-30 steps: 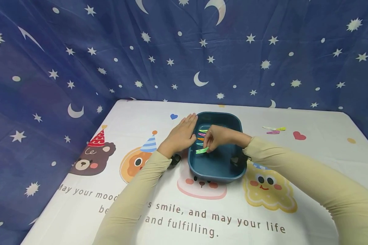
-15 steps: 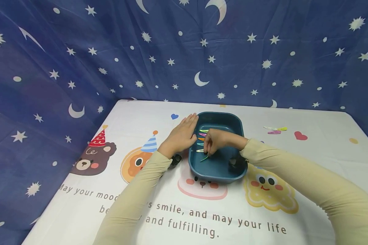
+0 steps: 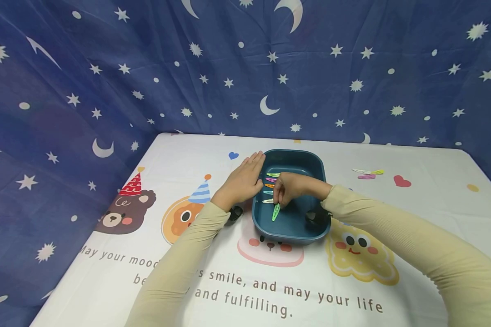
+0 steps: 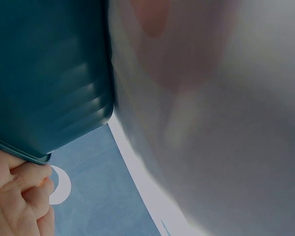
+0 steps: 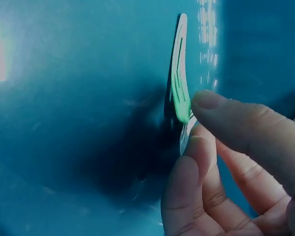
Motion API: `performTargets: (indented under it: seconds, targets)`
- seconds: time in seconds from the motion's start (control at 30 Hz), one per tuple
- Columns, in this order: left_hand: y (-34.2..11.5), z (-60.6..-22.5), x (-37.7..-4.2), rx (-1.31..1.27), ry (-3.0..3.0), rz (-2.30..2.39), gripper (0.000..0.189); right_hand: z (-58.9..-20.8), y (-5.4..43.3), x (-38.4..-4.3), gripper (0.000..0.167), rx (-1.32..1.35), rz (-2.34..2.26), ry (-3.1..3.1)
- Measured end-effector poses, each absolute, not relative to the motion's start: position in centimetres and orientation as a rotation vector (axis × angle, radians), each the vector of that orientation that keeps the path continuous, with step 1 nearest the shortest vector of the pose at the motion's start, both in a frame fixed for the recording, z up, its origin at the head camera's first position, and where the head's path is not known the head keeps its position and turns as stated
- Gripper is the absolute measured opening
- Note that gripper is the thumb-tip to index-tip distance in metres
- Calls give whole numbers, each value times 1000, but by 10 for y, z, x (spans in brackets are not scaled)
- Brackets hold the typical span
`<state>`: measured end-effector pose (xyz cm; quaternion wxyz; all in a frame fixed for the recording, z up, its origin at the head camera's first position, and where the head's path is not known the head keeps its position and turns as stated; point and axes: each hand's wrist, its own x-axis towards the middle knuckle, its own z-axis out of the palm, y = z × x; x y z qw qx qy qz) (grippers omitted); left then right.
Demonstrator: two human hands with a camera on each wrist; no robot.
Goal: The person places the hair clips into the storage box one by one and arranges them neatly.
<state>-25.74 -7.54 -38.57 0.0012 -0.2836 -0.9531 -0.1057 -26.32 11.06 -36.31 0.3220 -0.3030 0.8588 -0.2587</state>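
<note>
My right hand (image 3: 288, 187) pinches a green hair clip (image 3: 276, 212) inside a dark teal box (image 3: 290, 227), and the clip points toward the box's near side. In the right wrist view, the thumb (image 5: 209, 101) is at the green end of this clip (image 5: 181, 73), which otherwise looks pale. Along the box's left side lie a green clip, a pink clip, an orange clip (image 3: 269, 185), a light blue clip (image 3: 268, 193) and a cream clip (image 3: 267, 201), partly hidden by the hand. My left hand (image 3: 241, 181) rests with extended fingers on the box's left rim.
To the right of the box, a white clip (image 3: 360, 171), a yellow clip (image 3: 378, 172) and a pink clip (image 3: 366, 177) lie together on the printed white tablecloth (image 3: 425, 218). A blue curtain (image 3: 212, 68) with stars and moons hangs behind and to the left.
The green clip has come away from the row toward me and turned from roughly sideways to pointing at the near side. The cream clip has come into view. My left hand stays put.
</note>
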Motion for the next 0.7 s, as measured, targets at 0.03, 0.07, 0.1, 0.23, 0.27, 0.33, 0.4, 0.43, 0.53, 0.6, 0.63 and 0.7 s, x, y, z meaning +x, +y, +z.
performTargets:
  seconds: [0.03, 0.07, 0.1, 0.23, 0.27, 0.33, 0.4, 0.43, 0.53, 0.6, 0.63, 0.7]
  targets:
    - [-75, -386, -257, -892, -2991, -331, 67, -363, 111, -263, 14, -791, -679, 2260]
    - [-75, -386, -258, -892, -2991, -329, 67, -363, 111, -263, 15, -786, -678, 2265]
    - [-75, -386, -258, -893, -2991, -329, 67, -363, 111, -263, 15, -782, -679, 2268]
    - [-75, -386, -258, -889, -2997, -321, 67, -363, 110, -262, 16, -776, -672, 2273]
    - [-75, -386, -258, -888, -2998, -320, 67, -364, 110, -262, 16, -778, -663, 2275]
    - [-75, -386, -258, -889, -3000, -315, 67, -364, 109, -262, 16, -778, -648, 2279]
    - [-75, -386, -257, -890, -3000, -314, 67, -365, 109, -261, 15, -779, -630, 2284]
    - [-75, -386, -257, -891, -2999, -312, 67, -365, 109, -261, 15, -776, -622, 2285]
    - [-76, -386, -258, -895, -2995, -306, 67, -365, 109, -261, 14, -761, -613, 2286]
    - [-76, -387, -258, -896, -2992, -302, 67, -365, 109, -262, 14, -751, -606, 2285]
    - [-76, -387, -258, -897, -2992, -301, 67, -365, 108, -262, 13, -745, -601, 2285]
    - [-76, -388, -259, -898, -2990, -296, 67, -364, 108, -261, 13, -735, -588, 2287]
